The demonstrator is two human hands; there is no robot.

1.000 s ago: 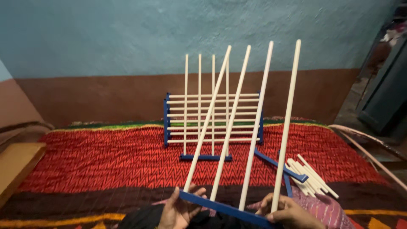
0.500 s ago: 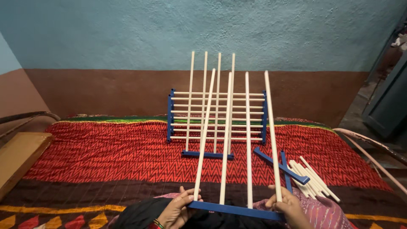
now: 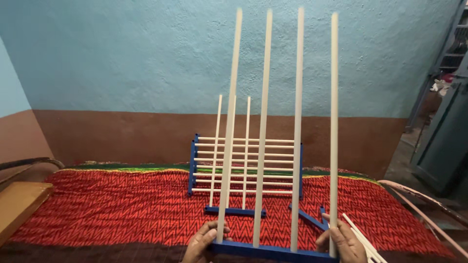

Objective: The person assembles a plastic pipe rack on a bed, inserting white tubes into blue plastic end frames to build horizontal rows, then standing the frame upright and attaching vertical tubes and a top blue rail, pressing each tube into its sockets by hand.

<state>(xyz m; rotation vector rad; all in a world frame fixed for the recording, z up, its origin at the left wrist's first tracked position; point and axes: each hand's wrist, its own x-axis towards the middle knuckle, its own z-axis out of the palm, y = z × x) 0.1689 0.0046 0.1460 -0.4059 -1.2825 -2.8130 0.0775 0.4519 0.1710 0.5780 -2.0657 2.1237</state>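
At the lower edge of the head view, both hands support a blue base bar [image 3: 273, 251] carrying four long white rods [image 3: 265, 126] that stand nearly upright and parallel. The left hand [image 3: 201, 243] wraps the bar's left end, thumb against the first rod; the right hand [image 3: 341, 242] closes around the foot of the fourth rod where it enters the bar. Both grips are closed on the assembly. Judged from this, the step in hand is seating and squaring the rods in the bar; any further fitting would call for keeping the bar level so the free upper ends do not splay. On the red patterned bedcover [image 3: 97, 209] beyond lie a finished blue-and-white rack panel [image 3: 243, 168], a second short blue bar with three white rods [image 3: 234, 210], a loose blue bar [image 3: 307, 217] and spare white rods [image 3: 363, 238], all well apart from the hands. Compared with the earlier frames, the four rods were leaning to the right and fanned; now they stand straight, rise higher in view, and sit closer to the camera.
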